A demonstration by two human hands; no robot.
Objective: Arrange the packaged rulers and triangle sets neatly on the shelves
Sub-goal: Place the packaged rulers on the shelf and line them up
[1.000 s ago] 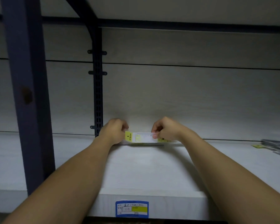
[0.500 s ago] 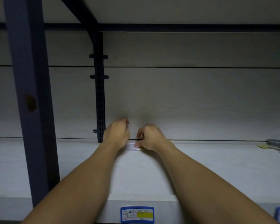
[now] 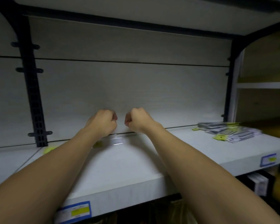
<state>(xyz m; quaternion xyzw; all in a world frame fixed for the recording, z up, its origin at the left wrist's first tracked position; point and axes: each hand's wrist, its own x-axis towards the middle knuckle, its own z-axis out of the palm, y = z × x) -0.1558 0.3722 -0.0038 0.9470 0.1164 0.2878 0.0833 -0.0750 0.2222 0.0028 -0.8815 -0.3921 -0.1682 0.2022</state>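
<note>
A clear packaged ruler (image 3: 117, 140) with yellow tag ends (image 3: 98, 144) lies flat on the white shelf (image 3: 120, 167), right against the back panel. Another yellow tag (image 3: 48, 149) shows further left, beside my left forearm. My left hand (image 3: 103, 123) and my right hand (image 3: 137, 120) hover just above the package as curled fists, thumbs facing each other a short gap apart. Neither hand visibly holds anything. A loose pile of packaged rulers and triangle sets (image 3: 229, 131) lies on the same shelf at the far right.
A dark perforated upright (image 3: 33, 94) stands at the back left and another dark post (image 3: 229, 78) at the right. Blue price labels (image 3: 78, 210) (image 3: 268, 160) sit on the shelf's front edge. A neighbouring wooden shelf unit (image 3: 265, 85) stands to the right.
The package went from held upright between both hands to lying flat at the back. Both hands have let go and risen as fists. The view has swung right, showing the pile.
</note>
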